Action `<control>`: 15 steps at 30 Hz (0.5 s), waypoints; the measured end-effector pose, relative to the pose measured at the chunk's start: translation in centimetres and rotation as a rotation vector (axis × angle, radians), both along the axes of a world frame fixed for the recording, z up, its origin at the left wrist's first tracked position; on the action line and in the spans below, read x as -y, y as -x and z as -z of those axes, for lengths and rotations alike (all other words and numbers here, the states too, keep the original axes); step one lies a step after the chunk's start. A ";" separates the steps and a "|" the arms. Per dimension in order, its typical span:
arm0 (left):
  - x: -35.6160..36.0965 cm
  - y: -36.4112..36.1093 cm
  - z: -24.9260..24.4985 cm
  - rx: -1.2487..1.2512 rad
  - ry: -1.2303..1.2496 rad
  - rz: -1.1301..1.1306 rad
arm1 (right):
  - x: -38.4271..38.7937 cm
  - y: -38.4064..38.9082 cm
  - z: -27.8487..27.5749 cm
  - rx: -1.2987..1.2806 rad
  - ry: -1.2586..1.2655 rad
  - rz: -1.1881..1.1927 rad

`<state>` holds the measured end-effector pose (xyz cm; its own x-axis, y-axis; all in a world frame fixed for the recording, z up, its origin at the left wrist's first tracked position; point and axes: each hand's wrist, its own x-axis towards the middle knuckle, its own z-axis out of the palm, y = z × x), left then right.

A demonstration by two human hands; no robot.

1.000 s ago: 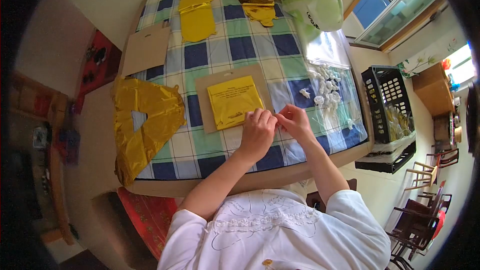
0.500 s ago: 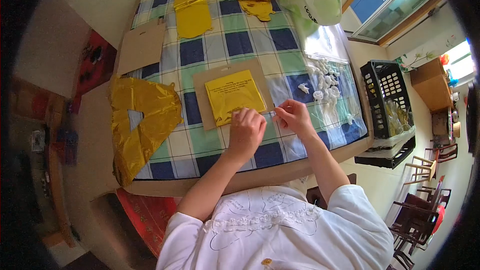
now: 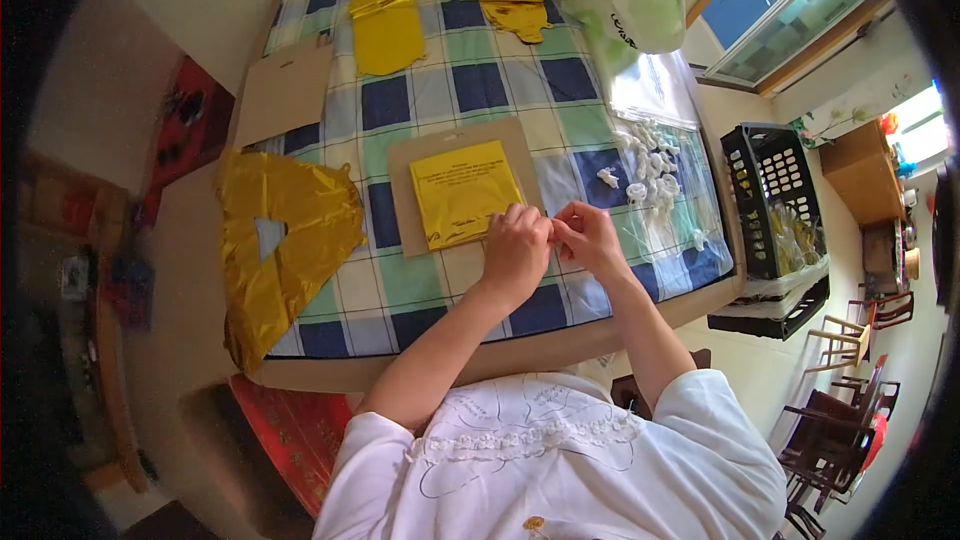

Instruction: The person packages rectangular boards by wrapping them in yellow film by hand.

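My left hand (image 3: 520,252) and my right hand (image 3: 588,237) meet fingertip to fingertip, both pinched closed. Whatever lies between the fingers is too small to make out. Just left of them a folded gold foil balloon (image 3: 465,190) with dark printed text rests on a brown cardboard card (image 3: 402,202). My left hand covers the lower right corner of this card. To the right of my hands, several small white bundles (image 3: 655,175) lie beside thin clear strips (image 3: 705,215).
An unfolded gold foil balloon (image 3: 325,210) lies at the left, below another cardboard card (image 3: 285,90). More gold foil (image 3: 390,35) spreads along the far side of the checked cloth (image 3: 480,88). A green-white plastic bag (image 3: 625,0) stands far right; a black crate (image 3: 765,200) is beyond the table edge.
My left hand has moved right, off the folded foil, to meet my right hand. My right hand has barely shifted.
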<state>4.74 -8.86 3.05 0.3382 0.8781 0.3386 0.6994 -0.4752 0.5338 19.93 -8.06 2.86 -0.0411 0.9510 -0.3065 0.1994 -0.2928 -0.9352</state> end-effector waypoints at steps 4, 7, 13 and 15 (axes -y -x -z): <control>0.4 0.7 -1.0 0.025 -0.077 0.000 | -0.1 0.1 -0.5 -0.003 0.030 0.023; 1.1 3.3 -2.1 0.446 0.402 -0.053 | -0.2 -0.1 0.5 -0.130 0.009 0.082; 2.0 12.5 -5.6 1.268 0.691 -0.107 | 0.1 0.0 0.0 -0.252 -0.078 0.080; 2.5 16.8 -6.1 1.308 0.540 -0.210 | -0.1 -0.5 0.7 -0.208 -0.037 0.008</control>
<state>-12.03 -11.33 9.14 -0.1012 0.9911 -0.0865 -0.3975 0.0394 0.9167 20.44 -7.99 2.16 -0.0920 0.9621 -0.2568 -0.0016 -0.2580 -0.9661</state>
